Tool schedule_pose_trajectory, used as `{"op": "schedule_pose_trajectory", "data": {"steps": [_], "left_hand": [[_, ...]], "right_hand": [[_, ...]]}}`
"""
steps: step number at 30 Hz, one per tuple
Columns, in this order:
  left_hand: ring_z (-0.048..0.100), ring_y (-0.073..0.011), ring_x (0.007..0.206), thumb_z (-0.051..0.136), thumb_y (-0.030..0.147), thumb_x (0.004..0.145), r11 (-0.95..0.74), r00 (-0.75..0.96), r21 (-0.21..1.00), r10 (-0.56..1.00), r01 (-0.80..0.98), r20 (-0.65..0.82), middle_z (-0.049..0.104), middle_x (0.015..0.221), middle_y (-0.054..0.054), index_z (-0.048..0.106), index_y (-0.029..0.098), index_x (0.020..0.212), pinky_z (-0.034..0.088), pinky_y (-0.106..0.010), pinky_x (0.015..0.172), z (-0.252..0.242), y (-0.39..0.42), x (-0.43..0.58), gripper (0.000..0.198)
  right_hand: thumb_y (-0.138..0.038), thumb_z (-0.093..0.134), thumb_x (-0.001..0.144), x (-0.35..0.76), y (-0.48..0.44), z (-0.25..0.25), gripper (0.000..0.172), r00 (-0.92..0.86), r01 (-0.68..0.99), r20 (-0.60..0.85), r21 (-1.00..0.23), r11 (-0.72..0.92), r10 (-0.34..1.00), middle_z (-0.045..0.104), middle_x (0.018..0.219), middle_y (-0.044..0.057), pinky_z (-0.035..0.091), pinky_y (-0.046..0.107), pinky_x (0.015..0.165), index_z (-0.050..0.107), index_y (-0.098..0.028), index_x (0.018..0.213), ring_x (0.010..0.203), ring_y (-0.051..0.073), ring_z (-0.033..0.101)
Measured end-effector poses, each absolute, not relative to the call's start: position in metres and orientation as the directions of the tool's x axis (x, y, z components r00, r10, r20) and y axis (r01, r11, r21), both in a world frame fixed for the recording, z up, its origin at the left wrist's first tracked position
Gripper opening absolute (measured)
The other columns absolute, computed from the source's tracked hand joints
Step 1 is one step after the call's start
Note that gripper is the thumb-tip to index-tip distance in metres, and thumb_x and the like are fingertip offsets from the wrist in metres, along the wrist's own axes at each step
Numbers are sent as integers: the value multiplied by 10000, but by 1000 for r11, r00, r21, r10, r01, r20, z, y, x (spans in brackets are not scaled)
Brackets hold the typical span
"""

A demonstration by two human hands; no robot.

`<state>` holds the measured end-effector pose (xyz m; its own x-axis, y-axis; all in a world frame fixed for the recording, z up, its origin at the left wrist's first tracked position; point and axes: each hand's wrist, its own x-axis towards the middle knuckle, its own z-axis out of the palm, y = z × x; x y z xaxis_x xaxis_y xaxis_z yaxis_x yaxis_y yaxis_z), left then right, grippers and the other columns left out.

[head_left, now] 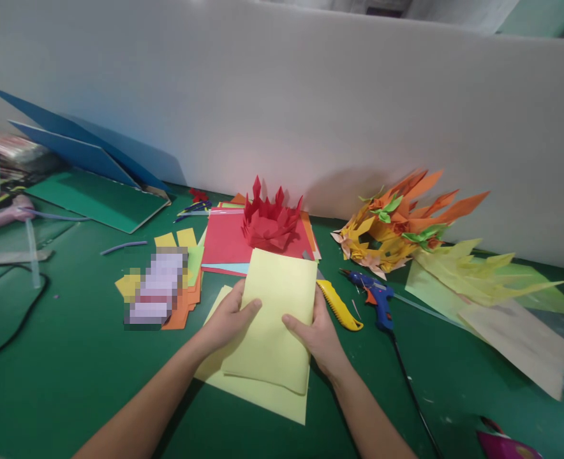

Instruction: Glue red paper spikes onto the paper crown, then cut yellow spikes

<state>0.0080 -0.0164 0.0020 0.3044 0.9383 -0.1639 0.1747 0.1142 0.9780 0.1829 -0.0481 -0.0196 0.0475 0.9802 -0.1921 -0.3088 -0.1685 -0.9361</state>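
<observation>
Between my two hands is a folded sheet of pale yellow paper (277,331), raised over the table. My left hand (229,319) grips its left edge, thumb on top and fingers beneath. On the right edge, my right hand (318,331) pinches it the same way. Under it lies another pale yellow sheet (286,407) on the green table. Just right of my right hand rests a yellow utility knife (340,306). Behind the folded paper, a red paper crown (272,217) stands on a stack of coloured sheets (222,236).
A blue glue gun (380,299) with a black cord lies at right, near an orange and yellow paper crown (397,223) and pale sheets (516,344). At left are a blurred-out phone-like object (157,287), orange paper pieces (182,309), a pink glue gun (7,213) and blue boards (81,150).
</observation>
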Motion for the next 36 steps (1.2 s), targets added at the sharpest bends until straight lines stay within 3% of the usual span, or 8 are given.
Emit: {"op": "schedule_pose_trajectory", "data": {"steps": [20, 36], "left_hand": [[509, -285, 1196, 530, 367, 824, 127, 384, 982, 907, 143, -173, 499, 1355, -114, 407, 200, 1310, 485, -400, 917, 5, -17, 5, 529], [535, -272, 1160, 529, 204, 790, 182, 350, 982, 917, 55, -190, 511, 1325, -121, 374, 204, 1326, 493, -402, 909, -1, -18, 9, 557]], "right_hand": [[-306, 811, 585, 185, -49, -20, 921, 24, -315, -186, -934, -169, 982, 582, 1265, 126, 541, 457, 834, 279, -237, 1334, 1051, 300, 622], [-296, 802, 577, 184, -47, -21, 938, 38, -314, -195, -933, -173, 980, 586, 1251, 129, 535, 477, 843, 262, -237, 1342, 1051, 305, 622]]}}
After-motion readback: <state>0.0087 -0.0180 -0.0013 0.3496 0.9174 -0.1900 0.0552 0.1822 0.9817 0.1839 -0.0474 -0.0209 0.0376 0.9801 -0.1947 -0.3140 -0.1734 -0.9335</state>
